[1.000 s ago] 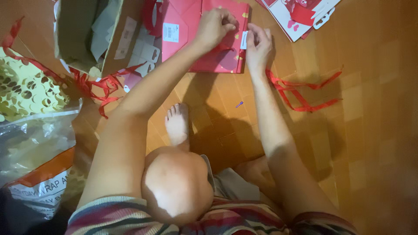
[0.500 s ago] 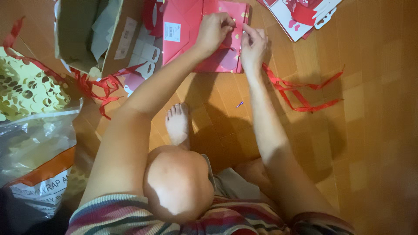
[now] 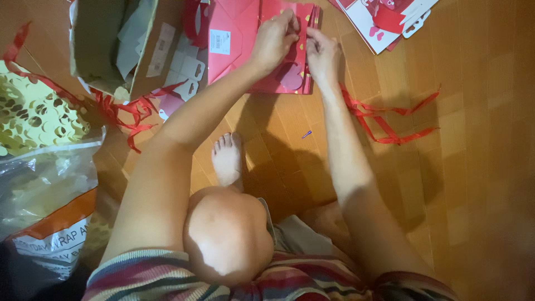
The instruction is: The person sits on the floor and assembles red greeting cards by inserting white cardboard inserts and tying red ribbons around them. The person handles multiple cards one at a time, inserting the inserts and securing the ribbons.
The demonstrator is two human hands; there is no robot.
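Your left hand [image 3: 274, 40] and right hand [image 3: 322, 54] both pinch the flat red paper gift bag [image 3: 245, 33], fingers closed on its right edge; it lies flat on the wooden parquet floor [image 3: 473, 167]. White rectangular label [image 3: 219, 42] sits on the bag's left part. Left of the bag: open brown cardboard box [image 3: 106, 50]. Right of it: loose red ribbon [image 3: 390, 120]. Upper right of it: white-and-red printed card sheets [image 3: 384, 17].

I count two bare hands, my left hand [image 3: 274, 42] and my right hand [image 3: 323, 54]. One flat red paper gift bag [image 3: 239, 33] on the floor. One open brown cardboard box [image 3: 111, 44]. Two bundles of loose red ribbon [image 3: 384, 120] [image 3: 120, 108]. One clear plastic bag [image 3: 47, 189].
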